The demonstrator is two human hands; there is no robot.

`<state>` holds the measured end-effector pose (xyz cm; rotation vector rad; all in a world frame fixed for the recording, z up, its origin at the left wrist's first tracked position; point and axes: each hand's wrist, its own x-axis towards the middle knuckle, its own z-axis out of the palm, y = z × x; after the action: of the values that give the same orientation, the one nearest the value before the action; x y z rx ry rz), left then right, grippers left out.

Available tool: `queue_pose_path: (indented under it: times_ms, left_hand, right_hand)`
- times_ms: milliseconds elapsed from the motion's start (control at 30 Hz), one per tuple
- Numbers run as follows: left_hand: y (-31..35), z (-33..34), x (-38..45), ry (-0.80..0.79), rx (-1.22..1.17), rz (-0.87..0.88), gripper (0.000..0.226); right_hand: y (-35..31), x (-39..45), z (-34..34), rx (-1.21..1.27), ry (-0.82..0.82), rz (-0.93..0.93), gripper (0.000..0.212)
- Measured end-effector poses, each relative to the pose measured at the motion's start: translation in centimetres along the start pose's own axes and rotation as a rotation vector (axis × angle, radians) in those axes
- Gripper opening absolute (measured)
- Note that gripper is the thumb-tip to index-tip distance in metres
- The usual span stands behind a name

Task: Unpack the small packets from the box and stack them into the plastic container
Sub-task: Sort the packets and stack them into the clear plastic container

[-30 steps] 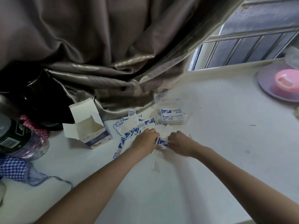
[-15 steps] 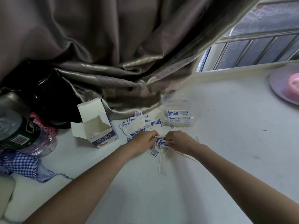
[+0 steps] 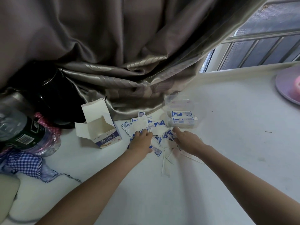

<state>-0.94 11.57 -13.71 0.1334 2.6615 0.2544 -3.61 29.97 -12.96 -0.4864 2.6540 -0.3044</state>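
Note:
An open white cardboard box (image 3: 101, 129) with a blue label stands left of a heap of small blue-and-white packets (image 3: 142, 124) on the white table. A clear plastic container (image 3: 180, 101) sits at the right of the heap, with several packets stacked flat inside it (image 3: 181, 118). My left hand (image 3: 141, 141) lies palm down on the heap, fingertips on loose packets; its grip is hidden. My right hand (image 3: 186, 140) is just in front of the container and pinches a few packets (image 3: 168, 136) at its fingertips.
Torn white paper strips (image 3: 165, 164) lie in front of my hands. A grey curtain (image 3: 129, 62) hangs onto the table behind the box. A black pot (image 3: 47, 88), a plastic bottle (image 3: 24, 133) and a checked cloth (image 3: 27, 164) are at the left; a purple plate (image 3: 287, 88) is at the far right.
My hands were together on one small bundle of packets. Now they have parted: the left rests on the heap, the right has moved with packets toward the container.

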Motion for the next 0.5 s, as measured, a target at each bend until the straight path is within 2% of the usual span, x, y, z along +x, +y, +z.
queue_pose_path:
  times_ms: [133,267,333,400,433,500]
  left_hand:
    - [0.6,-0.1,-0.1,0.002,0.002,-0.067,0.05]
    - [-0.3,0.2,-0.2,-0.036,-0.134,-0.061,0.032]
    - [-1.2,0.6,-0.4,-0.04,-0.227,-0.06,0.019]
    - [-1.8,0.9,-0.8,-0.024,-0.356,-0.079,0.03]
    - [-2.0,0.8,-1.1,-0.01,-0.433,-0.073,0.032]
    - [-1.8,0.4,-1.5,-0.022,-0.593,-0.025,0.018]
  right_hand:
    - [-0.3,-0.1,0.0,-0.082,0.067,0.008,0.033]
    - [-0.4,-0.3,-0.4,-0.06,0.205,0.057,0.025]
    - [-0.7,-0.4,-1.1,0.004,0.262,0.001,0.026]
    - [-2.1,-0.5,-2.0,0.163,0.219,-0.104,0.027]
    - [-3.1,-0.5,-2.3,0.221,0.146,-0.15,0.027]
    - [-4.9,-0.3,-2.1,0.217,-0.041,-0.19,0.022]
